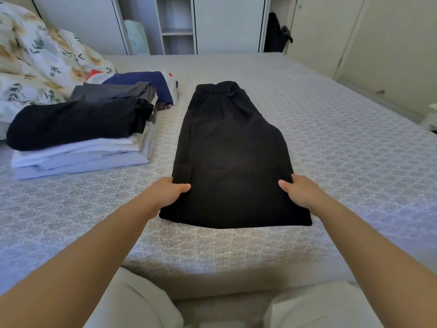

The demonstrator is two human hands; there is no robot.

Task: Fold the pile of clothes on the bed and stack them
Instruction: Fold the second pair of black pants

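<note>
At the far left a floral duvet (35, 60) lies bunched at the edge of the bed (331, 143). Just beside it, on the left part of the bed, stands a stack of folded clothes (80, 138): pale white and light blue pieces at the bottom, a black folded piece on top of them. Behind this stack is a grey folded garment (113, 91), and behind that a navy garment (146, 84) with some white and red cloth under it.

In the middle of the bed a pair of black shorts (231, 150) lies flat, folded lengthwise, with the elastic waistband at the far end and the hem toward the person. The left hand (170, 192) grips the left edge of the shorts near the hem; the thumb lies on top of the cloth and the fingers are hidden under it. The right hand (300, 190) grips the right edge in the same way, thumb on top. The near part of the shorts is slightly raised from the cover between the two hands.

Behind the bed is a white shelf unit (177, 27), and to the right of it a dark item (276, 31) hangs beside the cream wardrobe doors (366, 39).
</note>
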